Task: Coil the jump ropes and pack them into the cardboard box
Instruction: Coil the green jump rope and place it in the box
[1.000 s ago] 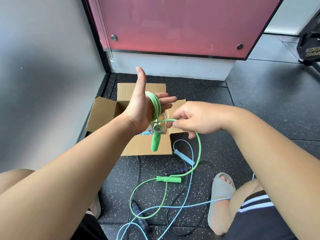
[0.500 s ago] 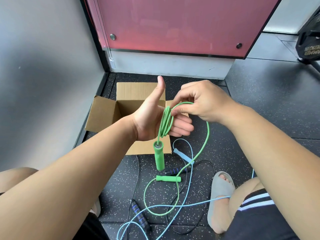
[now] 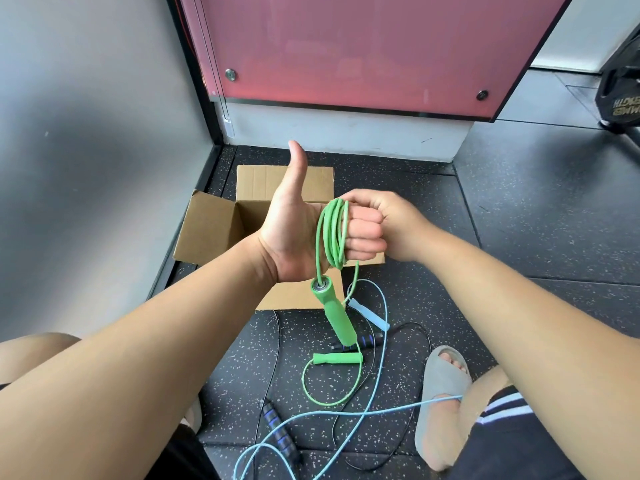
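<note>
— Green jump rope (image 3: 331, 233): where is it, and what can't you see?
— It is coiled in several turns round the left hand (image 3: 291, 237), whose fingers (image 3: 363, 233) are curled in on the coil, thumb straight up. The right hand (image 3: 394, 223) sits just behind them, its fingers curled closed on the cord at the top of the coil; its fingertips are hidden behind the left fingers. One green foam handle (image 3: 335, 315) hangs tilted below the left palm. The other green handle (image 3: 337, 358) lies on the speckled black rubber floor (image 3: 519, 237), with loose cord looping beside it.
— What has changed since half a second ago?
— The right hand was raised above the left fingers with a wide loop. Now it is down behind them, the turn lies snug, and the loop on the floor is smaller.
— And the box?
— The open brown cardboard box (image 3: 207, 230) stands on the floor behind the hands, flaps spread. The left hand covers most of its inside, so I cannot tell its contents. A light blue jump rope (image 3: 369, 315) and a black jump rope with blue-and-black handles (image 3: 280, 434) lie loose on the floor outside it.
</note>
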